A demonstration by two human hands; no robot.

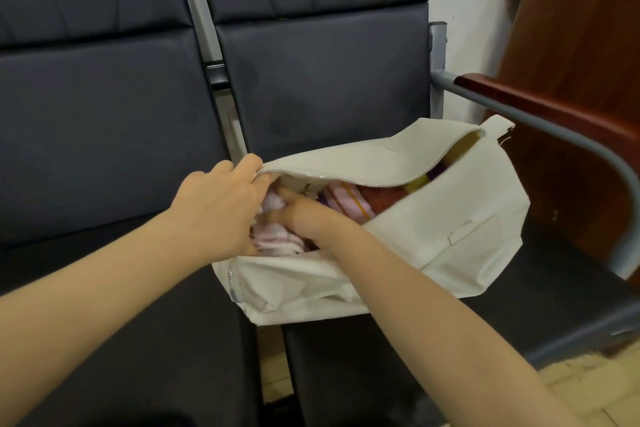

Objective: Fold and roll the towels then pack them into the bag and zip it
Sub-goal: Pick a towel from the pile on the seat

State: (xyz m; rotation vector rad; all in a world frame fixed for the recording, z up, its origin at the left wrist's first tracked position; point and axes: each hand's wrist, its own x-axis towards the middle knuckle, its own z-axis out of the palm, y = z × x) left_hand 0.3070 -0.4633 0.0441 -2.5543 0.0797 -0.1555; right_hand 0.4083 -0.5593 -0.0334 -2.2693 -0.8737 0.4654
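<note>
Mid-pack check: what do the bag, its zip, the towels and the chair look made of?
The bag looks like off-white matte cloth, probably canvas: it creases and sags softly. The zip has silvery glinting teeth, metal or plated plastic. The towels are fluffy terry, fuzzy pile. The chair is dark smooth padding, faint sheen, likely faux leather.

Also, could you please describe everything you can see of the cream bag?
The cream bag looks like plain fabric and lies slumped on a dark seat, with a tab at its far end. Its silver zip is open. The left hand holds up the upper flap's edge; the right hand reaches inside, where pink, striped and rust towels lie.
</note>
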